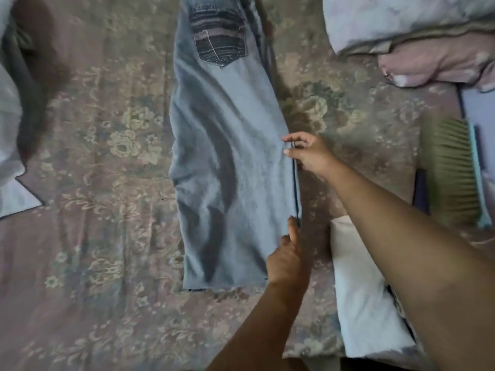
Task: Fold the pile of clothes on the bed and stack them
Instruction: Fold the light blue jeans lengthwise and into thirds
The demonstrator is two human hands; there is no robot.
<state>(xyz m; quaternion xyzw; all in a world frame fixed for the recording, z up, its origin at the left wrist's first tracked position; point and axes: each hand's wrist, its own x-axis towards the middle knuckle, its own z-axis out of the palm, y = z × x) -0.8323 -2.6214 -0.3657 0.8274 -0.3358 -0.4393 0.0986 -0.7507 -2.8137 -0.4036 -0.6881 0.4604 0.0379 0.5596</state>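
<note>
A pair of pale blue jeans (230,162) lies lengthwise down the middle of the bed (101,199), folded leg over leg, its patterned back pocket (218,42) at 12 o'clock and the hem toward 6 o'clock. The bed is covered with a faded floral spread.

The right hand (308,153) reaches in from 4 o'clock and pinches the right-hand edge of the jeans between thumb and fingers, roughly at mid-leg. The left hand (288,257) comes up from 6 o'clock and meets the same edge lower down, near the hem, with its thumb stretched along the seam; its fingers seem curled on the fabric, though blur hides the exact grip.

Just beside the jeans at 5 o'clock lies a folded white cloth (361,290), partly under the right forearm. At 3 o'clock rests a brush (450,170) with olive bristles and a pale teal back. Pillows (415,28) are bunched at 1 o'clock. At 9 o'clock, along the frame's edge, lie a loose white garment (10,145) and a dark one (32,103).
</note>
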